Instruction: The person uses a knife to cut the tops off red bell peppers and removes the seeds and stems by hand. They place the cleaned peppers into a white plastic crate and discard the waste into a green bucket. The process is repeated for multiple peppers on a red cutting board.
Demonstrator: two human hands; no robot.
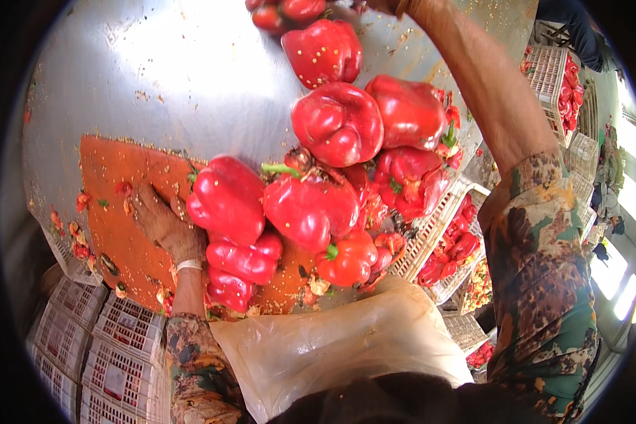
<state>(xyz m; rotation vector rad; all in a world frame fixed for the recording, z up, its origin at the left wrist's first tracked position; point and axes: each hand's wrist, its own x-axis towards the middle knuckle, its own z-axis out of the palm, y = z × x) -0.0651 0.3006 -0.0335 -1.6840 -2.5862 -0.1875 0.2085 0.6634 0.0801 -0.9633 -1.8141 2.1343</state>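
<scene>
My left hand [164, 222] rests on an orange cutting board [122, 169] strewn with pepper seeds, its fingers apart and nothing seen in them. Right against it lies a whole red bell pepper [228, 199]. Beside that is another red pepper [312, 206] with a green stem, and below are a lobed pepper [246, 257] and a small orange-red one [347, 258]. My right arm reaches to the top edge, where only part of my right hand [389, 5] shows, near several red peppers [289, 13]. Its fingers are cut off by the frame.
The metal table [217, 106] carries more peppers and scraps. A crate [429, 233] of red pepper pieces stands at its right edge. Plastic crates [122, 365] are stacked lower left. A plastic apron [344, 339] covers my front. A person's leg [572, 32] shows upper right.
</scene>
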